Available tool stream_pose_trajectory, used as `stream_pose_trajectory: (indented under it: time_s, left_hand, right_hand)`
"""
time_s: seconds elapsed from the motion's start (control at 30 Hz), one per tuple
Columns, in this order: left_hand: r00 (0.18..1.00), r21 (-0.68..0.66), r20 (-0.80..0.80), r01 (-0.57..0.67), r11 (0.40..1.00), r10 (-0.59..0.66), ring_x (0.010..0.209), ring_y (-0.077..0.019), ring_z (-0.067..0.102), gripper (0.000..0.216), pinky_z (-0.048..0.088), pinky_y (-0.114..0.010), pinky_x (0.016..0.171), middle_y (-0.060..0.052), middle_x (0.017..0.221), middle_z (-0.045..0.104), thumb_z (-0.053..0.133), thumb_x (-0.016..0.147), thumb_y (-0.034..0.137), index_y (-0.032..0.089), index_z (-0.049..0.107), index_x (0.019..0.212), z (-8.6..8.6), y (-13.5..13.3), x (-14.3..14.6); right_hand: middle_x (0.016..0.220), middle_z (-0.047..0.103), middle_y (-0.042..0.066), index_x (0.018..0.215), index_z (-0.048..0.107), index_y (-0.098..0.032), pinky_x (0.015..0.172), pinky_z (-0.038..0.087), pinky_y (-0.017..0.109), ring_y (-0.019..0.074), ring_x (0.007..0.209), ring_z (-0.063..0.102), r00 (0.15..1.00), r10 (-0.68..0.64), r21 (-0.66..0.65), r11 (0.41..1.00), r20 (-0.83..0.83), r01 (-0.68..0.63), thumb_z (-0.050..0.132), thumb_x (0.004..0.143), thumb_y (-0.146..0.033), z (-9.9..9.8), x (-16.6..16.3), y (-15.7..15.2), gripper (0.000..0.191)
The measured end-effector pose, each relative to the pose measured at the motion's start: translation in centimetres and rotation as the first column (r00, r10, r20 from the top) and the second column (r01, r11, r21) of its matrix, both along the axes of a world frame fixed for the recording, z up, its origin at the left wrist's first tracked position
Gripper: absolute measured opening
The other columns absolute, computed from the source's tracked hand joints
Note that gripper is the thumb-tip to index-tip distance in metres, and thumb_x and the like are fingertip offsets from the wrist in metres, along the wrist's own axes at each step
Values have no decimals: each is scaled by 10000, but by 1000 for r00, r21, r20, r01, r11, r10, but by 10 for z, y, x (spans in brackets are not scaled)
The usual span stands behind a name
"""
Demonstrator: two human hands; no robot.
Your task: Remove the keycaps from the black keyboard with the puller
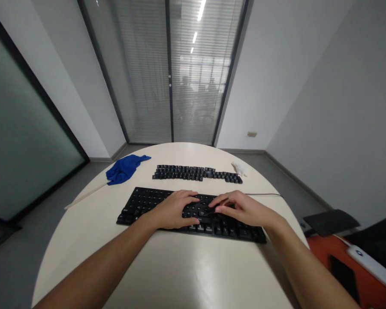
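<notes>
A black keyboard lies across the middle of a round white table. My left hand rests flat on its keys near the centre, fingers stretched out and slightly bent, holding nothing. Just to the right, my right hand hovers over the keys with its fingers pinched on a thin dark tool whose tip points left at the keys. Behind the keyboard, several loose black keycaps are laid out in rows.
A crumpled blue cloth lies at the table's back left, with a pale stick reaching out from it. A small white object sits beyond the keycaps. The keyboard cable runs right. An orange surface with a dark phone is at lower right.
</notes>
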State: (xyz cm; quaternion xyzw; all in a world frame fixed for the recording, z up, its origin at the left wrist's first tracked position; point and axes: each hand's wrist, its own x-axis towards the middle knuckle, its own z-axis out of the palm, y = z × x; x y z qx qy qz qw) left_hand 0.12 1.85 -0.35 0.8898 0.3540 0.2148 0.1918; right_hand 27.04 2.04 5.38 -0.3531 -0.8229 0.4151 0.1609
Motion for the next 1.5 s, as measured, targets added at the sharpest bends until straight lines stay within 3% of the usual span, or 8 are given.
stream_pose_trajectory:
  time_s: [0.47, 0.7, 0.8, 0.9, 1.0, 1.13, 1.33, 1.5]
  left_hand:
    - [1000, -7, 14, 16, 1000, -16, 1335, -311, 446, 609, 346, -480, 1127, -151, 1436, 497, 717, 786, 494, 193, 587, 1299, 0, 0, 0]
    - [1000, 8, -3, 23, 1000, -23, 1329, -305, 447, 584, 348, -473, 1127, -140, 1427, 507, 695, 805, 496, 196, 588, 1294, 2, 0, 0]
    - [1000, 17, -21, 20, 1000, -19, 1331, -305, 447, 592, 342, -476, 1130, -139, 1434, 502, 688, 807, 509, 195, 586, 1298, 2, 0, 0]
    - [1000, 18, -19, 12, 1000, -12, 1325, -309, 455, 591, 343, -483, 1125, -135, 1433, 507, 690, 805, 507, 203, 586, 1301, 1, 0, 0]
    - [1000, 25, -5, 16, 1000, -16, 1323, -307, 459, 583, 345, -481, 1124, -131, 1429, 514, 692, 807, 498, 210, 584, 1303, 1, -1, -1]
    - [1000, 47, -17, -9, 999, 10, 1307, -291, 484, 485, 367, -467, 1112, -125, 1407, 544, 633, 865, 468, 209, 604, 1273, 3, -2, 2]
    - [994, 120, -48, -91, 989, 97, 1272, -294, 526, 352, 400, -468, 1084, -124, 1350, 594, 644, 869, 408, 214, 681, 1161, 1, -6, 15]
    - [997, 88, -13, -74, 993, 76, 1261, -256, 541, 240, 416, -402, 1085, -85, 1315, 618, 646, 884, 353, 225, 734, 1067, 0, -9, 20]
  right_hand:
    - [904, 751, 51, 1048, 679, -175, 675, 499, 251, 164, 728, 685, 995, 83, 157, 984, 49, -90, 514, 969, -402, 0, -16, -4, 292]
    - [1001, 728, 64, 898, 669, -180, 698, 460, 269, 160, 751, 646, 988, -9, 353, 934, 154, -47, 456, 989, -341, -2, -25, -7, 283]
    - [908, 711, 51, 939, 638, -180, 697, 444, 271, 158, 722, 617, 982, -42, 400, 916, 182, -35, 442, 986, -300, -6, -27, -6, 234]
    - [867, 687, 42, 835, 596, -183, 680, 423, 262, 146, 687, 588, 979, -35, 432, 900, 199, -56, 434, 966, -240, -9, -28, -4, 216]
    - [842, 676, 39, 765, 564, -183, 648, 407, 254, 132, 636, 557, 982, -36, 435, 899, 187, -50, 442, 937, -204, -12, -28, -3, 212]
    - [754, 657, 11, 879, 603, -190, 619, 402, 247, 135, 612, 555, 986, -61, 409, 912, 158, -9, 505, 903, -228, -17, -27, -1, 108]
    - [769, 666, 8, 944, 614, -194, 613, 416, 242, 133, 613, 570, 995, -50, 324, 946, 90, 18, 514, 896, -238, -25, -24, 5, 120]
    - [762, 634, 6, 828, 596, -186, 623, 418, 241, 132, 631, 550, 999, -15, 314, 949, -28, 23, 521, 820, -156, -35, -25, 11, 82]
